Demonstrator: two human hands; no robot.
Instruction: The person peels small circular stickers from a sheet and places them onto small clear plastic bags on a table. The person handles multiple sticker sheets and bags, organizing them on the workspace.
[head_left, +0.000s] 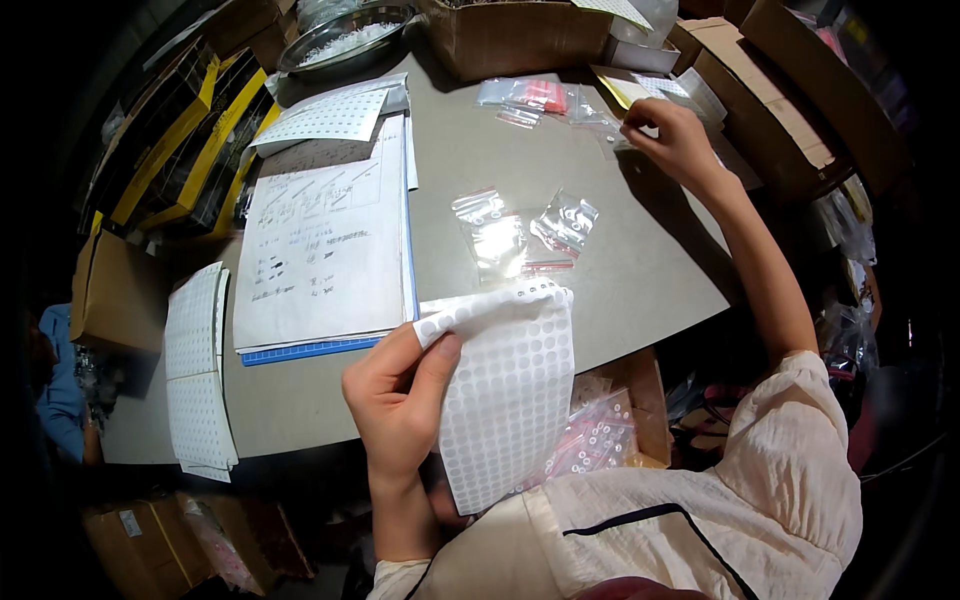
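My left hand (405, 395) is closed on a sheet of round stickers (505, 400), thumb and fingers pinching its upper left corner. The white sheet hangs down over the table's near edge, its top folded over. At the far right, my right hand (672, 145) is in a pinch beside some small clear zip bags (545, 97), a few with red parts. Whatever its fingertips hold, if anything, is too small to make out. Mid-table, beyond the sheet, lie several filled zip bags (568, 222) with small ring-shaped pieces inside.
Left of the sheet, handwritten papers (325, 240) lie on a blue board, with sticker sheets (195, 370) farther left. A metal bowl (345, 40) and cardboard box (520, 40) stand at the back. Below the table edge, a box (648, 405) holds bagged rings. Someone in blue (60, 385) is at far left.
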